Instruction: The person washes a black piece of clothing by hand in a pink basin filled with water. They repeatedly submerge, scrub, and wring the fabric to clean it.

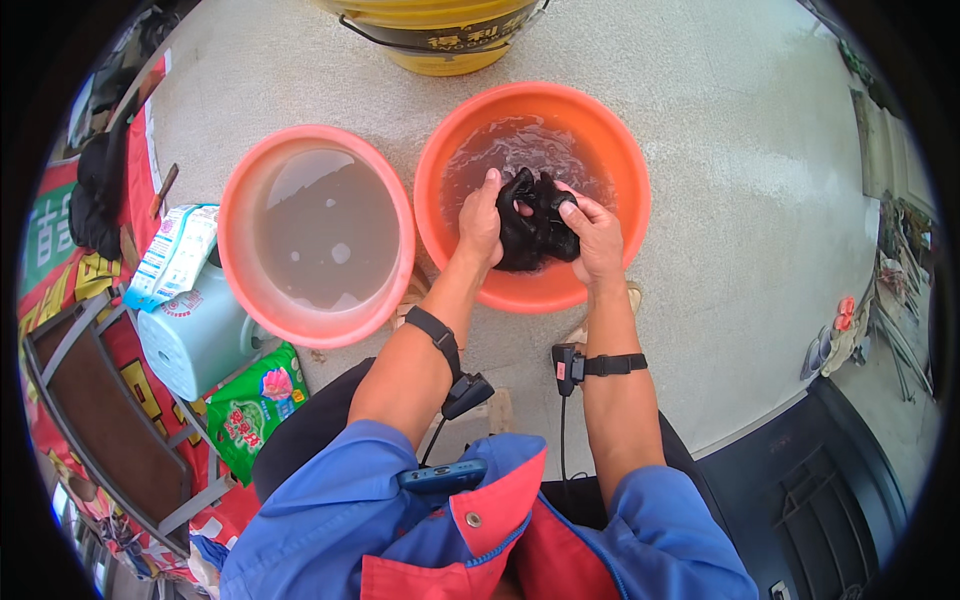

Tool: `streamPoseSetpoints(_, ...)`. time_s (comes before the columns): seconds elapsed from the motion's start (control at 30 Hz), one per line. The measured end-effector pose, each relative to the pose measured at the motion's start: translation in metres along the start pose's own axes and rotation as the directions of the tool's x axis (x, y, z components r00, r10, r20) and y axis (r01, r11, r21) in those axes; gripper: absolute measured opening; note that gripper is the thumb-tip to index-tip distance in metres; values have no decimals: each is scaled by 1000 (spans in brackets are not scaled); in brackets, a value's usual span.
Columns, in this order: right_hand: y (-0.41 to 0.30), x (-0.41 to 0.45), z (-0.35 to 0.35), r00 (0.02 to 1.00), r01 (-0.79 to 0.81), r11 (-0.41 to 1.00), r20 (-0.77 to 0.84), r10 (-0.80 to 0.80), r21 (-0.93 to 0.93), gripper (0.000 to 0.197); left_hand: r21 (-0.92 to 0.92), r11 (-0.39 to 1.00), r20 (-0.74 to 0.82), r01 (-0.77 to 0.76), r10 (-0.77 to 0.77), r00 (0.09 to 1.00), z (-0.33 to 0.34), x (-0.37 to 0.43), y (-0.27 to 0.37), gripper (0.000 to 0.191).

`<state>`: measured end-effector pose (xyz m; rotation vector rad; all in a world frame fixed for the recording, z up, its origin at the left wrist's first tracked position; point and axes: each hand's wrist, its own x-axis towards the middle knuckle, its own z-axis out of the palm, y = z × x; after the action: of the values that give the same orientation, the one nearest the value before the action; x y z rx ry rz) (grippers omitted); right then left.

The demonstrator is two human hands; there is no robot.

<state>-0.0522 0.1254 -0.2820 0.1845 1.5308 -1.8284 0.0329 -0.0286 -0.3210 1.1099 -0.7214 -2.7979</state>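
A wet black cloth item (529, 232) is bunched between my two hands, low over the orange plastic basin (536, 294). My left hand (480, 221) grips its left side, thumb pointing away from me. On the other side my right hand (598, 236) pinches the cloth between thumb and fingers. Murky, rippling water (525, 142) fills the lower part of the basin. What kind of garment the cloth is, I cannot tell. Some of my fingers are hidden behind it.
A pink plastic basin (319, 341) of cloudy water stands to the left. Beyond sits a yellow bucket (450, 64). Left of me lie a light-blue plastic container (187, 337), a white-and-blue packet (174, 251) and a green detergent bag (255, 416). A dark door panel (810, 480) lies right.
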Motion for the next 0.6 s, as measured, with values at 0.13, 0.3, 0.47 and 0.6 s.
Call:
streamPoseSetpoints(0.13, 13, 4, 19, 998, 59, 990, -9, -59, 124, 20, -83, 983, -124, -166, 155, 980, 23, 6, -20, 28)
streamPoseSetpoints(0.3, 33, 0, 41, 970, 114, 941, -241, -36, 319, 27, -139, 990, -86, -20, 9, 996, 19, -5, -45, 35)
streamPoseSetpoints(0.47, 40, -3, 37, 956, 4, 926, -274, 107, 377, 44, 654, 667, 148, -357, 349, 925, 10, -3, -62, 51)
streamPoseSetpoints(0.6, 35, -22, 46, 958, -67, 963, -253, 135, 260, 65, 835, 510, -12, -205, 390, 921, 29, 3, -45, 64)
